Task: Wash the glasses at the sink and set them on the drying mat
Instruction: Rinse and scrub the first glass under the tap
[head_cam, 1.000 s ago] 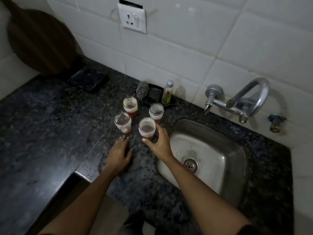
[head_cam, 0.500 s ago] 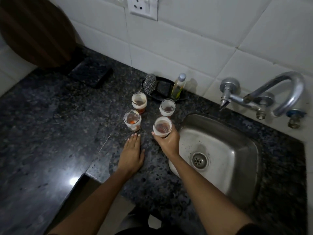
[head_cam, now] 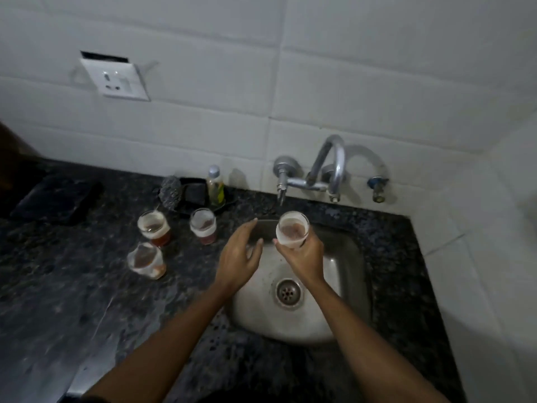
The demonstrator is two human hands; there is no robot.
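view: head, single | aimed: forward and down | close over sink (head_cam: pixel 345 286) and counter (head_cam: pixel 87 301) | wall (head_cam: pixel 348 82) faced

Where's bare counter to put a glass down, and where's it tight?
Bare: the counter left of the sink, in front of the three glasses. Also the strip right of the sink. Tight: the back edge, where glasses crowd the scrubber, soap tray and bottle.

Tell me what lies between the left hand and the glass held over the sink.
Nothing: in the head view, only bare sink basin shows in the gap between the open left hand and the glass the right hand grips.
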